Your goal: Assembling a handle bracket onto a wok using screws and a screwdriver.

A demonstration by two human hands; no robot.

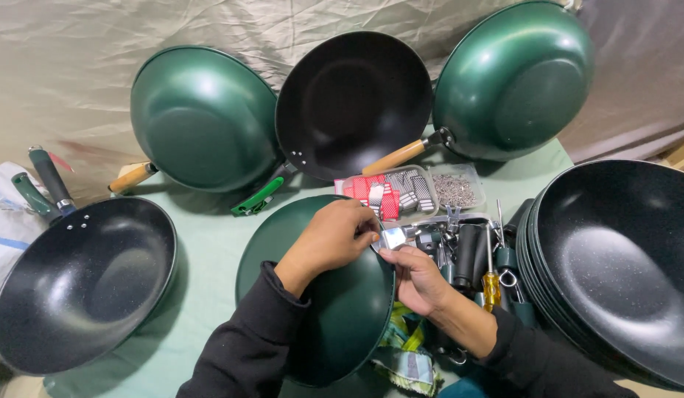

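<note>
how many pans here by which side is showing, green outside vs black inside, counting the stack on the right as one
Green outside showing: 3, the back left pan, the back right pan and the pan under the hands
Black inside showing: 3, the left pan, the back middle pan and the top of the stack
Total: 6

The stack of dark pans (622,265) runs off the right edge (count unclear) — the small metal piece (393,237) between the fingers is half covered.
</note>
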